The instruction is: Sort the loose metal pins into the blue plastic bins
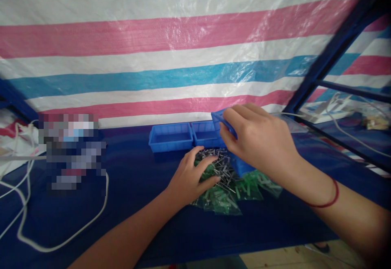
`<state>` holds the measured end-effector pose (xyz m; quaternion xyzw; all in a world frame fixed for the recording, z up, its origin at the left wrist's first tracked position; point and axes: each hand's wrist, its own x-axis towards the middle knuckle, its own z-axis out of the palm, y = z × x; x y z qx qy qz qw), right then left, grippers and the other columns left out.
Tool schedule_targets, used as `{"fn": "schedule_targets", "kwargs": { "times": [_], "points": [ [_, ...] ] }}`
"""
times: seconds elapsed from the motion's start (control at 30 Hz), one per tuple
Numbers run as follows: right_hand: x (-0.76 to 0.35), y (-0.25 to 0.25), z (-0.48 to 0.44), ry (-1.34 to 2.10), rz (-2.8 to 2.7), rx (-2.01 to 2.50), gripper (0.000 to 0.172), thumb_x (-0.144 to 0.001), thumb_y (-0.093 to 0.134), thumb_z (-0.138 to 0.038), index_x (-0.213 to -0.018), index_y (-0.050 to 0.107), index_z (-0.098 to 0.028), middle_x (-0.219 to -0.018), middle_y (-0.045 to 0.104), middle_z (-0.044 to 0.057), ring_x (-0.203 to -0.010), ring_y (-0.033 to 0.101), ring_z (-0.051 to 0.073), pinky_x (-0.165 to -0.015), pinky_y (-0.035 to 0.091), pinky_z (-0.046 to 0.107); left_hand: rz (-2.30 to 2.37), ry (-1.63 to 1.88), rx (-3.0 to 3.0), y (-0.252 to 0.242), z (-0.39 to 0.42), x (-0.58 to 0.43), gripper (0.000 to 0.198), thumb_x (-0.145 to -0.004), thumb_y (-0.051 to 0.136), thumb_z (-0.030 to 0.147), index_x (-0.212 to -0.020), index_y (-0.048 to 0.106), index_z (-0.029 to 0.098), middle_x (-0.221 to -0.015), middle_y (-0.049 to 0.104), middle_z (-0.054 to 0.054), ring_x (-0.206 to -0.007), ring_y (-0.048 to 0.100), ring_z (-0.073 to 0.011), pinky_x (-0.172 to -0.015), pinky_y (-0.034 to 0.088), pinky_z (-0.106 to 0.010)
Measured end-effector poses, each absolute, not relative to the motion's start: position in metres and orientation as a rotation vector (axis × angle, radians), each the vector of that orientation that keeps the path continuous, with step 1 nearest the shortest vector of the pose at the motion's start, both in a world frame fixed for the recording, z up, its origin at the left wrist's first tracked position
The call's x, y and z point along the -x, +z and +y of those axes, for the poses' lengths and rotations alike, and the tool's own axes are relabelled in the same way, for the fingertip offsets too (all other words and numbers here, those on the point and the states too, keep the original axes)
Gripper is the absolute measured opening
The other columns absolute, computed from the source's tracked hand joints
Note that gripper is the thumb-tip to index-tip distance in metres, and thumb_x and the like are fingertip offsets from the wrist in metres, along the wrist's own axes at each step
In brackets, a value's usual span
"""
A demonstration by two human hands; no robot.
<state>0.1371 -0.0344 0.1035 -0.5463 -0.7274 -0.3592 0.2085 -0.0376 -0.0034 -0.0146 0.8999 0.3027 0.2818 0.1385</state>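
My right hand (259, 134) grips the rim of a blue plastic bin (241, 166), which is tilted over a pile of metal screws or nails (222, 165); the exact kind is too small to tell. At the pile's left side rests my left hand (189, 175), fingers spread and curved around it. Under and in front of the pile lie small clear bags with green pieces (224, 202). More such green bags (262, 181) lie below the tilted bin. Behind the pile stand two more blue bins, a left one (171, 136) and a right one (204, 134) partly hidden by my right hand.
White cables (104, 208) loop over the left of the blue table (128, 228), near a blurred-out patch. A striped plastic sheet (152, 49) hangs behind. Blue metal frame bars (330, 53) rise at the right, with another cable and a small package beyond.
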Motion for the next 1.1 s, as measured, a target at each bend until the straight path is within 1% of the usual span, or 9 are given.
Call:
{"fn": "schedule_targets", "kwargs": {
  "times": [0.33,0.47,0.57,0.67,0.77,0.87,0.97,1.1],
  "points": [
    [-0.153,0.109,-0.043,-1.092,-2.071,1.502,0.012,-0.084,0.046,-0.019,-0.077,0.055,-0.020,-0.077,0.062,0.007,-0.076,0.054,0.023,-0.058,0.036,0.031,0.887,0.788,-2.601,-0.013,-0.003,0.037,0.047,-0.088,0.052,0.048,-0.130,0.048,0.027,-0.140,0.033,-0.012,-0.130,0.035,-0.0297,-0.108,0.033,-0.047],
    [-0.161,0.112,-0.048,-1.089,-2.065,1.468,0.012,-0.086,0.047,-0.020,-0.078,0.057,-0.020,-0.080,0.063,0.007,-0.081,0.055,0.023,-0.064,0.039,0.032,0.899,0.774,-2.617,-0.013,-0.003,0.037,0.048,-0.088,0.051,0.048,-0.131,0.047,0.026,-0.141,0.031,-0.012,-0.131,0.035,-0.0294,-0.108,0.033,-0.046],
    [-0.179,0.119,-0.044,-1.089,-1.937,1.497,0.013,-0.085,0.049,-0.025,-0.081,0.059,-0.019,-0.081,0.065,0.007,-0.083,0.057,0.024,-0.066,0.040,0.032,0.910,0.770,-2.629,-0.013,-0.003,0.038,0.048,-0.089,0.050,0.049,-0.131,0.047,0.027,-0.141,0.031,-0.012,-0.131,0.034,-0.0293,-0.108,0.033,-0.046],
    [-0.219,0.121,-0.030,-1.048,-1.625,1.612,0.018,-0.083,0.052,-0.032,-0.089,0.061,-0.018,-0.083,0.066,0.008,-0.079,0.059,0.022,-0.067,0.040,0.031,0.925,0.785,-2.639,-0.013,-0.004,0.038,0.047,-0.089,0.050,0.049,-0.131,0.047,0.027,-0.140,0.032,-0.012,-0.131,0.034,-0.0294,-0.108,0.032,-0.047],
    [-0.271,0.101,-0.007,-0.855,-1.256,1.831,0.027,-0.082,0.053,-0.038,-0.096,0.064,-0.017,-0.084,0.067,0.010,-0.076,0.059,0.022,-0.068,0.039,0.031,0.941,0.826,-2.648,-0.012,-0.004,0.038,0.046,-0.089,0.051,0.048,-0.129,0.049,0.026,-0.140,0.032,-0.013,-0.131,0.034,-0.0298,-0.108,0.031,-0.048],
    [-0.316,0.059,0.014,-0.488,-0.850,2.026,0.032,-0.081,0.053,-0.037,-0.101,0.065,-0.016,-0.096,0.068,0.016,-0.084,0.059,0.025,-0.073,0.038,0.034,0.950,0.860,-2.649,-0.011,-0.005,0.038,0.042,-0.089,0.051,0.045,-0.126,0.053,0.025,-0.138,0.035,-0.013,-0.129,0.035,-0.0293,-0.106,0.033,-0.047],
    [-0.340,0.014,0.026,-0.338,-0.759,2.087,0.033,-0.078,0.054,-0.034,-0.097,0.067,-0.009,-0.093,0.068,0.022,-0.081,0.058,0.027,-0.072,0.038,0.037,0.948,0.889,-2.642,-0.011,-0.004,0.038,0.031,-0.092,0.048,0.038,-0.118,0.059,0.025,-0.133,0.041,-0.011,-0.126,0.039,-0.0268,-0.105,0.034,-0.045],
    [-0.352,-0.014,0.032,-0.232,-0.751,2.100,0.033,-0.076,0.054,-0.035,-0.092,0.068,-0.011,-0.090,0.068,0.019,-0.078,0.057,0.025,-0.071,0.039,0.036,0.972,0.923,-2.614,-0.010,-0.002,0.037,0.026,-0.095,0.043,0.029,-0.110,0.063,0.025,-0.127,0.046,-0.009,-0.122,0.043,-0.0234,-0.105,0.034,-0.042]
  ]
}}
